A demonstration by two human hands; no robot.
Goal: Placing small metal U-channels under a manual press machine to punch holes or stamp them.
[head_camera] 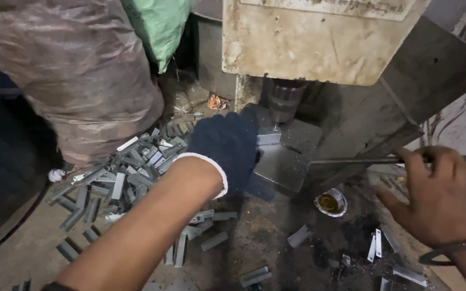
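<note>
At the far left a large grey sack (76,70) is seen leaning beside a green sack (157,27). Below them a heap of flat grey metal strips (122,172) is spread over the dirty tabletop (22,253), with loose strips scattered towards the near edge. The left hand (227,148), covered by a dark blue glove with a white cuff, is stretched over the heap to the steel die block (292,153) of the press (319,37); its fingers are curled around a small strip (269,137) held on the block, just under the round ram (286,99). Whether the strip is pinched firmly cannot be told, since the fingertips are hidden behind the glove. A small round tin (330,203) with yellowish liquid is set on the tabletop, just beside the block's near right corner. More punched strips (376,245) are scattered to the right of it. The bare right hand (435,196), a dark bangle (454,250) worn at its wrist, is closed around a thin metal rod (362,160) that reaches leftwards to the block.
</note>
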